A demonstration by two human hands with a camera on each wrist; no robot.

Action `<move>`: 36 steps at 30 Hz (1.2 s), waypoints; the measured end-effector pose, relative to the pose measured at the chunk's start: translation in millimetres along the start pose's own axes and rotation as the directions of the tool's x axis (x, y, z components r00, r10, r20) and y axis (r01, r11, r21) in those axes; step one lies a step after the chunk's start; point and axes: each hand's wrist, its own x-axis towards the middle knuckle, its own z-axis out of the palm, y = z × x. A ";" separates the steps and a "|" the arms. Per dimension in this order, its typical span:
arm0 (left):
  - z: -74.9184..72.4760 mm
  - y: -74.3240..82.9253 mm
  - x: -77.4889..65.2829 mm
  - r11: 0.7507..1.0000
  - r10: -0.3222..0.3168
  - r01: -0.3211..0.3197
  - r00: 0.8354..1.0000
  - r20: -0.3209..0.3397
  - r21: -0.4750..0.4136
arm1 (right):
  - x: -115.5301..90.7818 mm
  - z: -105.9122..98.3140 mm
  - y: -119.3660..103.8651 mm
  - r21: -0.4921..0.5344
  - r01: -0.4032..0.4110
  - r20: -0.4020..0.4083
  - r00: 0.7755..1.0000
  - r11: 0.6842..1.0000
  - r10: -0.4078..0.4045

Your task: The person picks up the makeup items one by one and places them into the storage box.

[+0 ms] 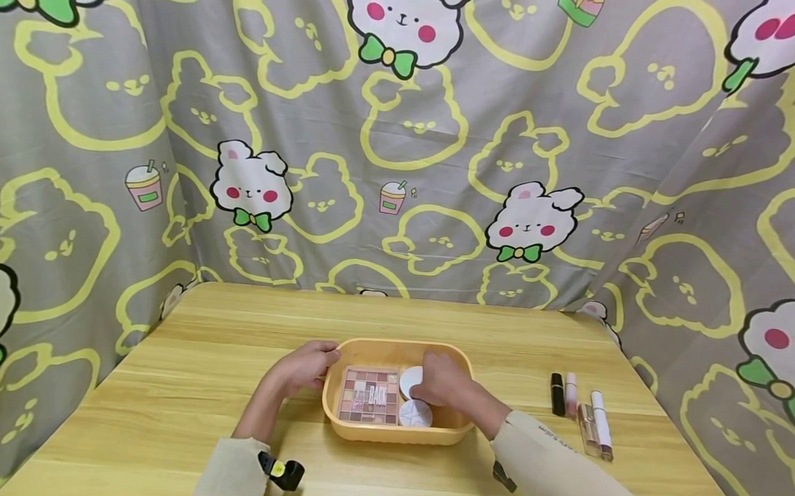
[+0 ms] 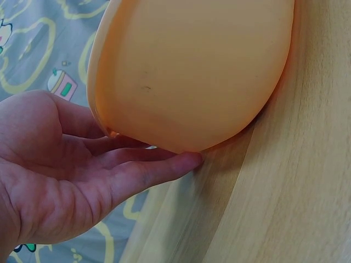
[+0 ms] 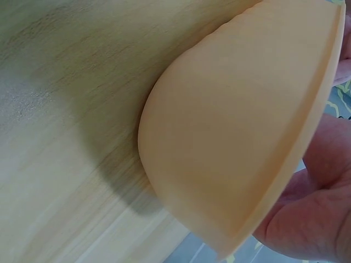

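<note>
Pale-orange oval plastic tub point(image 1: 399, 434). Likely felt light and stiff, best held by rim point(image 1: 403, 343). Was gripped by left hand point(image 1: 306, 366); couldn't tell grip of right hand point(image 1: 441, 381).

Curtained-off workspace: cartoon-print cloth point(image 1: 323, 126), wooden table point(image 1: 185, 387)

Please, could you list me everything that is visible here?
Table: one, light wood, in front
Tub: one, orange, on table
Palette: one, brown and pink, inside tub
Round cases: two, white, inside tub, beside palette
Slim tubes: four (black, pink, gold, white), table's right
Curtain: count unclear, grey, printed, around table
Wrist devices: two, black, near cuffs
Sleeves: two, beige, on forearms
Left hand: one, holding tub's left end
Right hand: one, inside tub, at farther case
</note>
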 end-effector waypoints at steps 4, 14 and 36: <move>0.5 -0.1 0.5 1.000 0.001 -0.001 1.000 0.003 -0.005 | 0.5 0.6 1.5 0.006 0.011 -0.008 1.000 1.000 -0.011; 0.4 -0.6 0.5 1.000 0.002 -0.002 1.000 0.001 -0.010 | 1.3 1.2 4.5 0.023 0.027 -0.017 0.999 0.999 -0.027; 1.0 -0.3 -0.1 1.000 0.010 -0.010 1.000 -0.005 -0.009 | -6.6 -36.9 21.3 0.156 0.005 -0.153 0.988 0.988 0.019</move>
